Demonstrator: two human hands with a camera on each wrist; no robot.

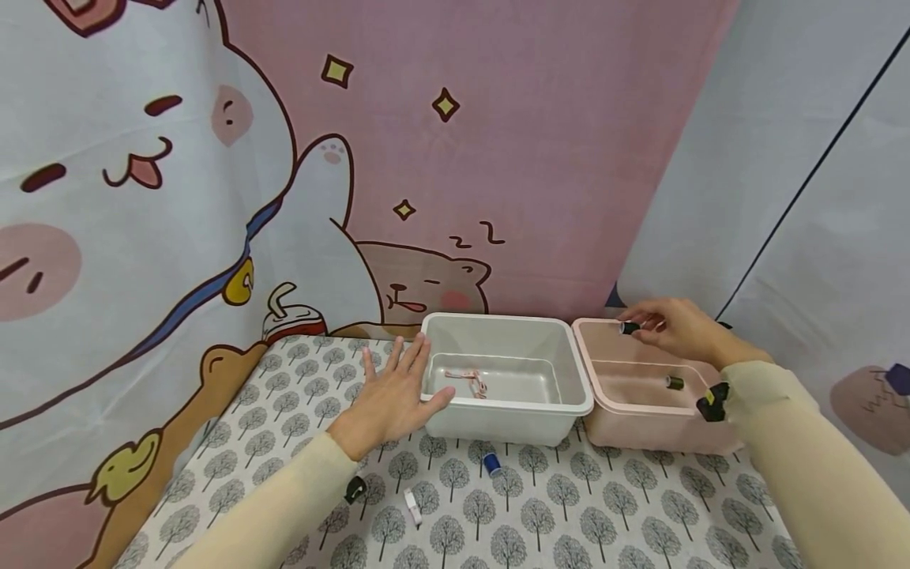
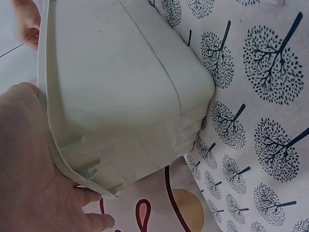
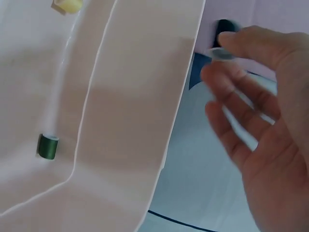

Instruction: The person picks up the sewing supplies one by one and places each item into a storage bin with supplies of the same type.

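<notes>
High at the back rim of the pink bin [image 1: 661, 411], my right hand [image 1: 671, 325] pinches a dark thread spool [image 1: 629, 327] between thumb and fingertips. Inside that bin lie a green thread spool [image 3: 48, 147] and a yellow thread spool [image 3: 68, 5], the latter cut off by the right wrist view's top edge. My left hand [image 1: 394, 395] rests on the left rim of the white bin [image 1: 508, 423], its fingers extended. A tangled pink-and-white cord [image 1: 471, 382] lies on the white bin's floor.
In front of the white bin, a blue thread spool [image 1: 491, 464] and a small white stick-shaped item [image 1: 412, 507] lie on the tree-print cloth [image 1: 562, 506]. The two bins stand side by side. A cartoon-print curtain [image 1: 540, 158] hangs right behind them.
</notes>
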